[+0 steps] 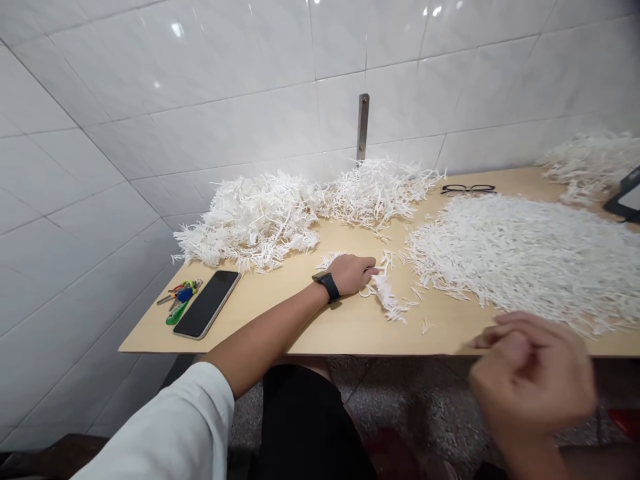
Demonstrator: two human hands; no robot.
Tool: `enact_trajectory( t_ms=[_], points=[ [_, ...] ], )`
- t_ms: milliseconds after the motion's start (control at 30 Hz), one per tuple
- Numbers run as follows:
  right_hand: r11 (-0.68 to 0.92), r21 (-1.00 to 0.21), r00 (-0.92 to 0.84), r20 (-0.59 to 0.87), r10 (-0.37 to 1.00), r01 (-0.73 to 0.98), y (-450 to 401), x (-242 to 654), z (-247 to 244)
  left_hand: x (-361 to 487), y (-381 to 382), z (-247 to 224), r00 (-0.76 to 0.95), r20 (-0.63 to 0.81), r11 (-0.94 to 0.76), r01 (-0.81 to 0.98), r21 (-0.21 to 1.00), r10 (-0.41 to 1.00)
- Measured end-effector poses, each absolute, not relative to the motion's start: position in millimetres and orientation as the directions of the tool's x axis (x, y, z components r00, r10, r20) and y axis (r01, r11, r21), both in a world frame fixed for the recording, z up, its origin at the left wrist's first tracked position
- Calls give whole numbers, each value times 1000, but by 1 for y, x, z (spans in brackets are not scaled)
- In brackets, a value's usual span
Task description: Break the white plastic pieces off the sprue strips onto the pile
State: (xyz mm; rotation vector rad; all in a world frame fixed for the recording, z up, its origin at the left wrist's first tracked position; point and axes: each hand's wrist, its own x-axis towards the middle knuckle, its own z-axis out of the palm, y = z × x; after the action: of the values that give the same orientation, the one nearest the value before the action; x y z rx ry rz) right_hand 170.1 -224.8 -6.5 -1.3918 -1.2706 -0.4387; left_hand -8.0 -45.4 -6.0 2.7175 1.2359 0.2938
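My left hand [353, 274], with a dark watch [327, 285] on its wrist, rests over the wooden table with its fingers closed on a small bunch of white strands [386, 297]. The bunch lies on the tabletop at the fingertips. My right hand [535, 373] is raised near the front edge at the right, its fingers curled in and somewhat blurred; whatever they may hold is hidden. Beyond it spreads a wide pile of short white pieces [530, 253]. Tangled white heaps [260, 217] stand along the wall behind my left hand.
A black phone [207, 304] and keys with coloured tags [181, 297] lie at the table's left end. Glasses [469, 189] sit behind the wide pile. A metal bracket [363, 127] is on the tiled wall. Another white heap [595, 163] and a dark-framed object [627, 197] are far right.
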Motion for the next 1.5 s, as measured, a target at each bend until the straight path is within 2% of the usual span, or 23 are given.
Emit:
enact_trajectory(
  t_ms=[67, 133, 200, 267, 367, 400, 467, 533, 600, 667, 700, 733, 800, 867, 900, 933, 1000, 1100, 1233, 1333, 1400, 1500],
  points=[
    [208, -460, 315, 813, 489, 863, -214, 187, 2, -9, -44, -7, 640, 125, -650, 728, 218, 758],
    [251, -398, 155, 748, 645, 882, -195, 204, 1, -9, -44, -7, 639, 130, -649, 723, 237, 758],
    [218, -375, 55, 597, 801, 901, -172, 216, -6, -11, -44, -7, 645, 131, -654, 708, 269, 753],
    [167, -335, 31, 513, 858, 927, -156, 222, -16, -12, -43, -6, 655, 128, -658, 688, 306, 745],
    [132, -307, 57, 536, 842, 942, -152, 219, -22, -14, -42, -5, 652, 127, -648, 676, 351, 748],
    [134, -347, 91, 561, 823, 928, -157, 216, -21, -14, -41, -5, 648, 127, -644, 674, 363, 751],
    [169, -549, 200, 548, 812, 819, -172, 209, -15, -14, -40, -4, 644, 128, -635, 666, 391, 754],
    [187, -819, 200, 342, 918, 542, -188, 203, -7, -14, -40, -3, 646, 124, -627, 650, 429, 753],
    [57, -975, -45, 48, 998, 214, -200, 199, -3, -14, -39, -1, 649, 120, -620, 632, 465, 751],
    [-108, -993, -301, -119, 946, 53, -202, 198, -3, -14, -40, 0, 651, 120, -616, 619, 487, 750],
    [-132, -991, -330, -134, 934, 27, -199, 200, -4, -14, -40, 0, 651, 121, -615, 616, 491, 749],
    [-111, -993, -292, -117, 949, 36, -195, 202, -5, -13, -40, 1, 652, 123, -616, 614, 493, 748],
    [5, -988, -94, -10, 996, 152, -184, 208, -7, -13, -40, 1, 651, 126, -617, 613, 493, 748],
    [111, -940, 96, 150, 984, 322, -176, 211, -7, -13, -41, 0, 648, 130, -617, 615, 491, 750],
    [144, -909, 127, 208, 970, 391, -174, 210, -6, -13, -41, 0, 646, 130, -615, 618, 490, 752],
    [174, -879, 110, 247, 963, 444, -174, 207, -5, -13, -41, 0, 643, 130, -613, 620, 489, 755],
    [254, -806, -33, 280, 959, 534, -177, 195, -3, -14, -40, -1, 641, 129, -612, 624, 486, 756],
    [356, -619, -224, 282, 933, 700, -182, 172, -4, -14, -40, -2, 645, 128, -616, 624, 481, 754],
    [263, -348, -167, 283, 944, 900, -183, 149, -12, -14, -40, -1, 647, 129, -621, 627, 470, 751],
    [215, -199, -158, 266, 951, 956, -183, 142, -12, -13, -40, -1, 644, 131, -623, 636, 456, 753],
    [210, -146, -172, 240, 955, 967, -187, 140, -8, -13, -40, -1, 642, 126, -623, 647, 441, 756],
    [216, -165, -185, 186, 965, 962, -200, 139, 2, -13, -40, -1, 653, 107, -635, 664, 395, 750]
  ],
)
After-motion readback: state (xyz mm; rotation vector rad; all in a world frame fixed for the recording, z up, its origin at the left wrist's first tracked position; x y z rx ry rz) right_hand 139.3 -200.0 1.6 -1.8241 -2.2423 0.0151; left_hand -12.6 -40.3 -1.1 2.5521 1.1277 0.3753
